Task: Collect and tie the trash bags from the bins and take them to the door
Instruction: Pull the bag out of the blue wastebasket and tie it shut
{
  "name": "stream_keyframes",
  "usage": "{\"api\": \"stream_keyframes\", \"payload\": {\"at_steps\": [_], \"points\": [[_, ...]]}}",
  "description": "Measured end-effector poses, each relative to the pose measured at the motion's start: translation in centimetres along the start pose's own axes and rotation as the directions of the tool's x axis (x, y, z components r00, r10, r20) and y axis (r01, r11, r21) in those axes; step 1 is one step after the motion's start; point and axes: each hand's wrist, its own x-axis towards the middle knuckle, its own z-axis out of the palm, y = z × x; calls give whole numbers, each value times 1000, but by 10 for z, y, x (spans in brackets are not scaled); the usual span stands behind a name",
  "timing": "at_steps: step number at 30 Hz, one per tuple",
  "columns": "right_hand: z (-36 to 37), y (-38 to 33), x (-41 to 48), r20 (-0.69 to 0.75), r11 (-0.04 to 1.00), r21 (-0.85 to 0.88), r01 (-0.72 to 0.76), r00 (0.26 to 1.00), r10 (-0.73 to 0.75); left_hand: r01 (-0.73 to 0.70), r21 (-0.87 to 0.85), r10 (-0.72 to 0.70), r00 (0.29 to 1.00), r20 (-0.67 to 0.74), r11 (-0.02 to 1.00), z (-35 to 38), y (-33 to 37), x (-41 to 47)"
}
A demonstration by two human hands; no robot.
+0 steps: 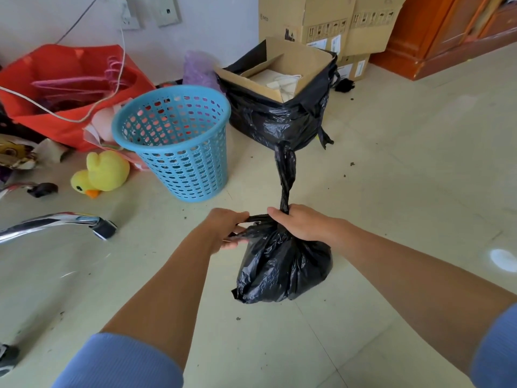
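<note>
Your two forearms reach forward, with blue sleeves (117, 362) at the bottom edge. Between your hands a small black trash bag (282, 273) sits on the pale tiled floor (405, 177), at about 12 o'clock from you. Your left hand (226, 231) pinches a short strip of the bag's mouth and pulls it toward 9 o'clock. Your right hand (300, 222) is closed around the gathered neck (a twisted tail rises from this fist toward 12 o'clock). Further, at 11 o'clock, a blue perforated bin (179, 147) stands upright, with a yellow duck toy (100, 175) beside it at its 9 o'clock. Beyond, at 12 o'clock, a cardboard box (282, 71) stands inside a larger black bag (268, 119).
</note>
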Motion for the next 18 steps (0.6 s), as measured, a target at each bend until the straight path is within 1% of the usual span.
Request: {"api": "stream_keyframes", "payload": {"at_steps": [1,2,4,6,8,9,10,12,13,14,16,17,18], "points": [[1,2,1,4,999,32,-12,1000,12,4,-146,-2,1000,10,989,-1,-1,2],[1,3,1,-1,997,69,-27,1000,27,-17,-298,14,1000,-12,954,-5,0,5],[1,5,1,-24,977,207,-50,998,57,-99,-526,63,994,-87,844,-15,9,11],[-4,4,1,-32,908,412,-74,995,96,-169,-631,108,985,-134,757,-20,16,11],[-11,4,1,21,791,594,-145,986,165,-180,-668,147,983,-106,722,-19,15,8],[-14,7,1,70,716,672,-188,979,191,-171,-633,174,983,-57,755,-16,12,8],[-16,9,1,123,626,747,-222,973,197,-159,-551,196,981,9,819,-12,8,6],[-21,14,1,228,466,841,-274,961,154,-132,-306,187,970,156,943,0,1,3],[-23,15,-1,270,424,856,-294,956,116,-130,-186,169,963,210,974,6,0,1],[-26,15,-2,306,406,861,-308,949,73,-145,-82,161,958,237,986,11,0,-1],[-30,17,-5,340,387,870,-307,940,-18,-209,79,190,961,203,975,16,1,-2],[-33,18,-6,345,383,874,-299,937,-57,-222,110,202,964,171,969,16,1,-1],[-35,19,-6,349,383,877,-292,933,-87,-221,105,204,968,148,970,16,1,0]]}}
